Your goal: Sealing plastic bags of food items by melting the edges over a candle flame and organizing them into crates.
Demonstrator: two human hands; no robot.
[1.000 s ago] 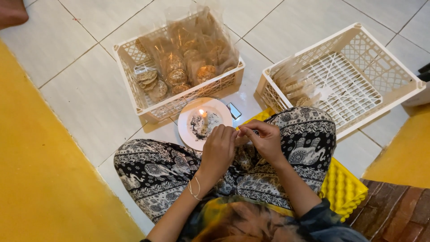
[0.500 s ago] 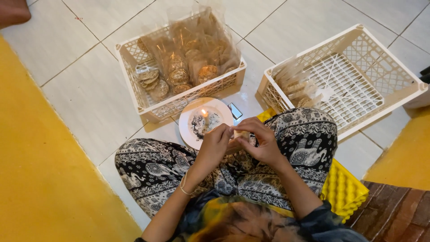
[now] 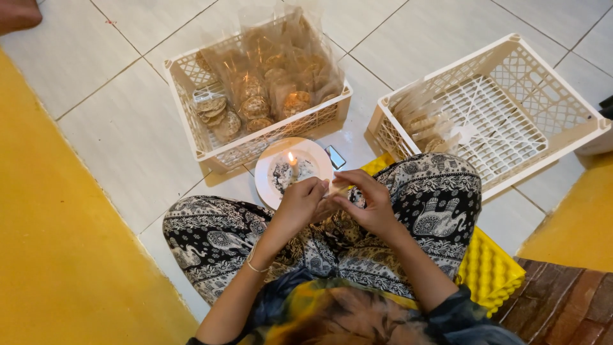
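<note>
Both hands, left point(image 3: 300, 203) & right point(image 3: 370, 201), still pinching bag point(image 3: 337, 190), now nearer candle point(image 3: 292, 163).

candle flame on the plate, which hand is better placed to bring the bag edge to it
Left, probably. The left hand pinches the small clear bag just below the lit candle on the white plate. The right hand grips it farther from the flame, over the lap.

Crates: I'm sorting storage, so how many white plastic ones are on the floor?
2. One crate, packed with bagged cookies, stands beyond the candle plate; the other crate, nearly empty, stands to its right by the person's knee.
</note>
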